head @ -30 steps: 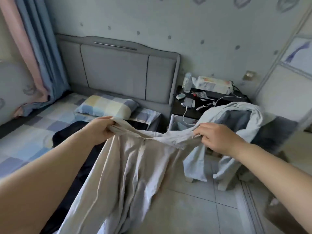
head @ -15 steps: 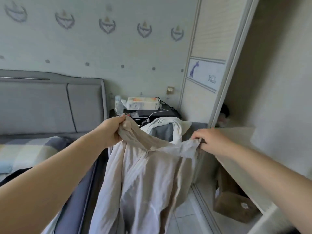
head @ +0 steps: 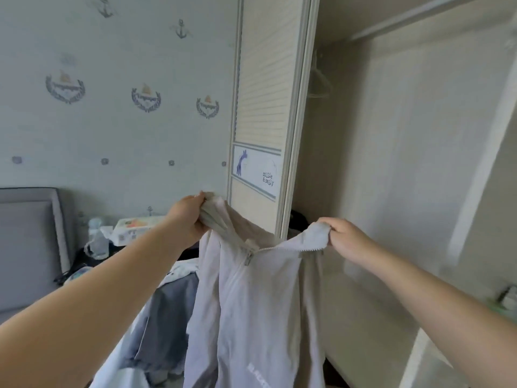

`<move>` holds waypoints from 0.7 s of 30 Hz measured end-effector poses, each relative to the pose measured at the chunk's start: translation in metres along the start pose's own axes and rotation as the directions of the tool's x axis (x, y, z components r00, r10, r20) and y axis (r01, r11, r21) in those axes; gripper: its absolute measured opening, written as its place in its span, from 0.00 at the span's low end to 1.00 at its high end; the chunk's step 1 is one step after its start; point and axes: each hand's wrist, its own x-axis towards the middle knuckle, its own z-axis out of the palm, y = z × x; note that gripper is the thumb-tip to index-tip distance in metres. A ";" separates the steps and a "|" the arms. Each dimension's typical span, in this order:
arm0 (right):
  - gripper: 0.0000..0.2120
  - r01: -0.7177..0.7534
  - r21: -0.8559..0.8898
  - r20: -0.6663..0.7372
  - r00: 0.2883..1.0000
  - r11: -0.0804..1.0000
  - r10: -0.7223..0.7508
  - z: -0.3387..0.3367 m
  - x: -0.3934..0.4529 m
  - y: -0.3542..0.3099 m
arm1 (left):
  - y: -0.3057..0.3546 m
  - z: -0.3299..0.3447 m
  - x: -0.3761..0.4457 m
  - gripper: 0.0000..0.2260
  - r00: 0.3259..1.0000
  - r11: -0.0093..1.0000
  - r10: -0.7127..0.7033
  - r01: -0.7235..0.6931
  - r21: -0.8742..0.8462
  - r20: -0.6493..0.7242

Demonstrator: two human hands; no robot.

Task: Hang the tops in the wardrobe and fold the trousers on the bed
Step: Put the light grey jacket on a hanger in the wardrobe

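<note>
Pale grey-white zip jacket point(head: 251, 303) held up by its collar ends, hanging full length in front of open wardrobe point(head: 391, 163); zip partly undone at top, slider just below collar, dark lettering near hem; wardrobe interior beige, rail point(head: 419, 18) across top

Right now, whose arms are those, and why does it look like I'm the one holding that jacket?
The camera sits on a person's head, looking forward and down, so you see what they see. The two arms are theirs. The left hand and the right hand each pinch the top edge of a pale zip-up jacket, holding it up so it hangs down. Ahead on the right is the open wardrobe, with a hanger inside, blurry. Its sliding door has a blue giraffe picture. Behind the jacket, more clothes lie in a heap.
</note>
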 end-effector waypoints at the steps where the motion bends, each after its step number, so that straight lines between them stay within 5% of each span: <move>1: 0.15 0.031 -0.112 -0.023 0.999 0.993 -0.033 -0.012 0.006 0.005 | 0.000 0.012 0.013 0.13 1.000 1.000 -0.003 0.003 -0.008 0.004; 3: 0.11 0.106 -0.369 0.042 0.994 0.923 -0.097 -0.034 0.016 0.010 | 0.002 0.033 0.034 0.14 1.000 1.000 0.019 -0.018 -0.015 0.023; 7: 0.22 0.207 -0.726 0.183 0.977 0.655 -0.106 -0.071 0.047 0.017 | 0.003 0.081 0.080 0.16 0.996 0.997 0.036 -0.030 -0.067 0.079; 12: 0.10 0.231 -0.859 0.170 0.970 0.456 -0.172 -0.112 0.087 0.035 | 0.000 0.140 0.136 0.17 0.970 0.972 0.091 -0.038 -0.230 0.224; 21: 0.15 -0.099 -0.981 -0.115 0.989 0.168 -0.089 -0.184 0.162 0.070 | 0.019 0.251 0.229 0.11 0.814 0.946 0.219 -0.043 -0.321 0.538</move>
